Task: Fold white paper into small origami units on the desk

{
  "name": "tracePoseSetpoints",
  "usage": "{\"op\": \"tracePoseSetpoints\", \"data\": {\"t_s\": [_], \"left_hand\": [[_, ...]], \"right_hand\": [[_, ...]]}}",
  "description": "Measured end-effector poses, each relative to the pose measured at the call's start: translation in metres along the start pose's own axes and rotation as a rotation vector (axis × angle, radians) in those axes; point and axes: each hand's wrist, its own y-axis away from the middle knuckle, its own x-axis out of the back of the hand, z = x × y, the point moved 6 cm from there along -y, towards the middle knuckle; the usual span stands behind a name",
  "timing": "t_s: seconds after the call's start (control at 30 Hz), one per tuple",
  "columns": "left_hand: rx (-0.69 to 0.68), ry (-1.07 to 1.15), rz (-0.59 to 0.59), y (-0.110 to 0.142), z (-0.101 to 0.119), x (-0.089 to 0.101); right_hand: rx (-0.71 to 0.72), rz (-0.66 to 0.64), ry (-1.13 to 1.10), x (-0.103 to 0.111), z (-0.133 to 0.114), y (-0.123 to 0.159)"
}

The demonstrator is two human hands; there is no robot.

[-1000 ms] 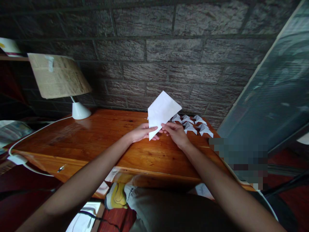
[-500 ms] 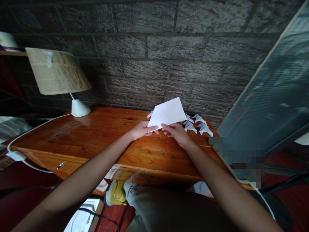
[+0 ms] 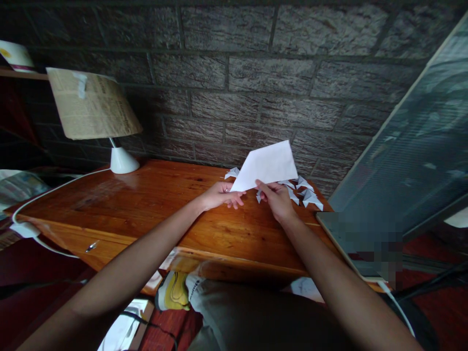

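A folded sheet of white paper [image 3: 268, 163] is held tilted above the wooden desk, slanting up to the right. My right hand [image 3: 278, 199] pinches its lower edge between thumb and fingers. At the sheet's pointed left corner is my left hand [image 3: 224, 196], the corner lying between thumb and forefinger while the other fingers hang loosely apart below. Several small folded white paper pieces [image 3: 310, 198] stand on the desk just right of my right hand, some partly hidden by the sheet. Another folded paper piece [image 3: 232, 173] sits behind my left hand.
The wooden desk [image 3: 164, 204] stands against a dark brick wall. On its left is a lamp [image 3: 95, 107] with a newsprint shade, its white cord [image 3: 62, 184] running off the left side. A flat dark device [image 3: 351, 243] with a white cable lies along the right edge.
The sheet has shifted right and slightly up with my right hand. My left hand stays nearly in place, its fingers looser and less of the sheet in its grasp.
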Motion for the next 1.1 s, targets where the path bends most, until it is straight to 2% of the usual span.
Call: {"op": "tracePoseSetpoints", "data": {"t_s": [0.07, 0.1, 0.2, 0.3, 0.43, 0.57, 0.7, 0.77, 0.9, 0.97, 1.1], "left_hand": [[0.006, 0.039, 0.005, -0.001, -0.004, 0.005], [0.004, 0.066, 0.030, -0.001, -0.005, 0.008], [-0.048, 0.153, 0.167, -0.003, -0.002, 0.018], [-0.110, 0.200, 0.258, -0.003, 0.005, 0.020], [-0.147, 0.180, 0.193, -0.002, 0.012, 0.012], [-0.103, 0.083, 0.077, 0.002, 0.012, 0.004], [-0.057, -0.011, 0.033, 0.002, 0.006, 0.000], [-0.049, -0.021, 0.064, 0.001, 0.004, 0.001], [-0.115, 0.078, 0.245, 0.001, 0.008, 0.014], [-0.188, 0.129, 0.286, 0.001, 0.013, 0.018], [-0.239, 0.133, 0.208, -0.001, 0.016, 0.016]], "right_hand": [[-0.012, 0.109, -0.054, 0.015, 0.001, -0.005], [-0.022, 0.123, -0.058, 0.020, 0.002, -0.007], [-0.027, 0.092, 0.024, 0.024, 0.003, -0.008], [0.035, 0.008, 0.154, 0.012, 0.001, -0.003], [0.048, -0.077, 0.220, -0.004, 0.000, 0.005], [0.006, -0.070, 0.115, -0.003, -0.001, 0.004], [0.006, -0.075, 0.135, -0.004, 0.001, 0.005], [0.014, -0.110, 0.167, -0.010, 0.003, 0.008], [0.053, -0.257, 0.249, -0.027, 0.006, 0.015], [0.111, -0.218, 0.292, -0.026, 0.004, 0.014], [0.296, 0.033, 0.379, -0.004, -0.011, 0.012]]}}
